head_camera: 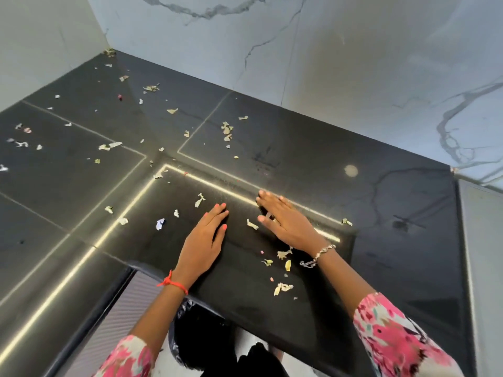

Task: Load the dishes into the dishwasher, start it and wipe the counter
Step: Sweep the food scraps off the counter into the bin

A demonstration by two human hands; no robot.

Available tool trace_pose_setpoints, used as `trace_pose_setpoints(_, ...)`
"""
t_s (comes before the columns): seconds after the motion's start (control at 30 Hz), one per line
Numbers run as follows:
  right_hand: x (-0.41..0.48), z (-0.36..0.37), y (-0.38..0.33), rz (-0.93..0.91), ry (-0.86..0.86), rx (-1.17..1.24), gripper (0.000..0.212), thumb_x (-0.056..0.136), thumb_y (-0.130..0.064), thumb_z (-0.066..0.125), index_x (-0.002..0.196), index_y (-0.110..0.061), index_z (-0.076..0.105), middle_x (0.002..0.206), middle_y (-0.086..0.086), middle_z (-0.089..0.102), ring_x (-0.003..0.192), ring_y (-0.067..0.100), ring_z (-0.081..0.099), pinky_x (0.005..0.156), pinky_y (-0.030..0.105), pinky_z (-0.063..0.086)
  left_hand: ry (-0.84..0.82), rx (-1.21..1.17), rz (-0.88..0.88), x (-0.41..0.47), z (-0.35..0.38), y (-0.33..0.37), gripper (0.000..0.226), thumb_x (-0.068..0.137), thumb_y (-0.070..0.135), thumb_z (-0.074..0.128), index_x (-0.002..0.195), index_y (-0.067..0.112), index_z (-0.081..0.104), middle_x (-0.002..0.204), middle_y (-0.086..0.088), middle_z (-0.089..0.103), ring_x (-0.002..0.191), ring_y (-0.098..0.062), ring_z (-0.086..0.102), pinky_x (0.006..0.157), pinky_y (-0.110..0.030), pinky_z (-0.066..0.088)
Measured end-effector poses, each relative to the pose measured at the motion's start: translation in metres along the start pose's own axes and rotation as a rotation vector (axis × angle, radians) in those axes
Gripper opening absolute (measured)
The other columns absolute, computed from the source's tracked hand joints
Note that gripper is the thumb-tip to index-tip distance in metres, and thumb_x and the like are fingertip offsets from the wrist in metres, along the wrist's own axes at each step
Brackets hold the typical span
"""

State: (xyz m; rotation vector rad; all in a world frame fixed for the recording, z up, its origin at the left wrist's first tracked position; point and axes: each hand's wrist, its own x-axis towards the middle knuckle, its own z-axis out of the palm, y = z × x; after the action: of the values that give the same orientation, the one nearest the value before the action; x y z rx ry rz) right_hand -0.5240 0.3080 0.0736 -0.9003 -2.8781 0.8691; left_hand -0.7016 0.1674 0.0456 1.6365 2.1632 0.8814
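While both hands are laid flat on the black glossy surface [299,148], with fingers straight and nothing gripped, the left hand [202,240] is placed just inside the front edge. The right hand [285,217] is placed slightly farther in, near the left but apart from it. One pale scrap [252,223] is seen between the two hands. A small group of scraps [283,287] is found just beside the right wrist, close to the front edge. Further scraps [226,129] are scattered over the left and far portions of the surface, up to the corner where the two walls meet. The rear edge is bounded by a marble wall [326,63], and the left side is closed by a plain wall [40,36]. Between the right hand and the right edge, a single scrap [347,221] is seen. A grey panel [484,254] is set against that right edge. Below the front edge, a black bag [190,336] is seen under the left forearm.
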Motion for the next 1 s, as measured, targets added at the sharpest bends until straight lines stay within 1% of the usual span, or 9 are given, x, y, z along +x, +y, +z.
trace_pose_setpoints(0.07, -0.028, -0.006, -0.011, 0.017, -0.042, 0.273, 0.046, 0.099, -0.044, 0.031, 0.143, -0.030, 0.033, 0.146, -0.030, 0.019, 0.130, -0.025, 0.007, 0.112, 0.009, 0.011, 0.013, 0.003, -0.012, 0.000, 0.001, 0.000, 0.036, 0.095, 0.021, 0.042, 0.128, 0.010, 0.053, 0.142, 0.003, 0.044, 0.133, -0.002, 0.029, 0.111, -0.012, 0.014)
trace_pose_setpoints(0.13, -0.058, -0.006, -0.019, 0.144, 0.156, 0.517, 0.045, 0.096, -0.043, 0.034, 0.138, -0.031, 0.042, 0.145, -0.026, 0.029, 0.132, -0.016, 0.020, 0.109, 0.010, 0.019, 0.023, -0.014, -0.027, 0.001, 0.001, 0.000, 0.033, 0.096, 0.015, 0.046, 0.128, 0.011, 0.054, 0.142, 0.002, 0.044, 0.134, -0.003, 0.029, 0.111, -0.016, 0.018)
trace_pose_setpoints(0.27, -0.099, -0.001, -0.005, 0.421, 0.572, 0.410, 0.054, 0.093, -0.045, 0.033, 0.141, -0.021, 0.038, 0.150, -0.013, 0.026, 0.139, -0.001, 0.017, 0.113, 0.021, 0.015, 0.035, -0.019, -0.016, 0.000, 0.000, 0.003, 0.033, 0.096, 0.014, 0.046, 0.128, 0.011, 0.053, 0.143, 0.003, 0.044, 0.136, -0.008, 0.032, 0.113, -0.026, 0.025)
trace_pose_setpoints(0.47, -0.068, -0.012, 0.048, 0.689, 0.380, 0.001, 0.078, 0.093, -0.058, 0.022, 0.149, -0.006, 0.007, 0.158, 0.008, -0.001, 0.145, 0.017, -0.004, 0.117, 0.033, -0.004, 0.039, -0.011, -0.015, 0.000, 0.000, 0.002, 0.034, 0.095, 0.013, 0.046, 0.128, 0.011, 0.053, 0.143, 0.002, 0.044, 0.136, -0.010, 0.034, 0.113, -0.033, 0.030)
trace_pose_setpoints(0.57, -0.052, 0.004, 0.024, 0.671, 0.334, -0.050, 0.091, 0.086, -0.070, 0.008, 0.148, -0.004, 0.000, 0.157, 0.011, -0.007, 0.145, 0.020, -0.009, 0.116, 0.033, -0.007, 0.036, -0.011, -0.025, -0.001, 0.000, 0.002, 0.035, 0.096, 0.014, 0.046, 0.130, 0.013, 0.052, 0.145, 0.004, 0.042, 0.136, -0.011, 0.035, 0.112, -0.031, 0.030)
trace_pose_setpoints(0.7, -0.058, 0.039, -0.033, 0.381, 0.293, 0.161, 0.086, 0.086, -0.069, 0.008, 0.150, -0.012, 0.010, 0.157, 0.000, 0.002, 0.144, 0.009, -0.004, 0.119, 0.032, -0.001, 0.025, 0.004, -0.005, -0.001, 0.000, 0.000, 0.035, 0.096, 0.015, 0.045, 0.131, 0.012, 0.050, 0.145, 0.002, 0.041, 0.137, -0.012, 0.034, 0.113, -0.031, 0.028)
trace_pose_setpoints(0.8, -0.078, 0.051, -0.058, 0.374, 0.529, 0.537, 0.069, 0.092, -0.059, 0.028, 0.148, -0.020, 0.022, 0.155, -0.011, 0.017, 0.141, -0.002, 0.010, 0.119, 0.032, 0.013, 0.011, 0.012, 0.012, -0.001, -0.001, 0.000, 0.037, 0.096, 0.015, 0.045, 0.133, 0.011, 0.048, 0.146, 0.001, 0.039, 0.138, -0.012, 0.031, 0.115, -0.030, 0.024)
trace_pose_setpoints(0.87, -0.091, 0.064, -0.064, 0.546, 0.720, 0.389, 0.071, 0.092, -0.059, 0.025, 0.148, -0.016, 0.021, 0.155, -0.004, 0.018, 0.143, 0.003, 0.010, 0.119, 0.033, 0.012, 0.014, 0.022, 0.020, -0.002, -0.001, 0.000, 0.038, 0.097, 0.015, 0.044, 0.134, 0.010, 0.048, 0.146, 0.001, 0.039, 0.138, -0.012, 0.030, 0.116, -0.026, 0.020)
trace_pose_setpoints(1.0, -0.094, 0.097, -0.080, 0.781, 0.627, -0.034, 0.086, 0.088, -0.063, 0.014, 0.147, -0.001, 0.009, 0.157, 0.012, 0.007, 0.145, 0.018, 0.000, 0.118, 0.033, -0.003, 0.025, -0.003, 0.024, -0.001, -0.001, 0.000, 0.037, 0.096, 0.015, 0.045, 0.132, 0.008, 0.049, 0.145, -0.001, 0.041, 0.138, -0.012, 0.030, 0.113, -0.018, 0.013)
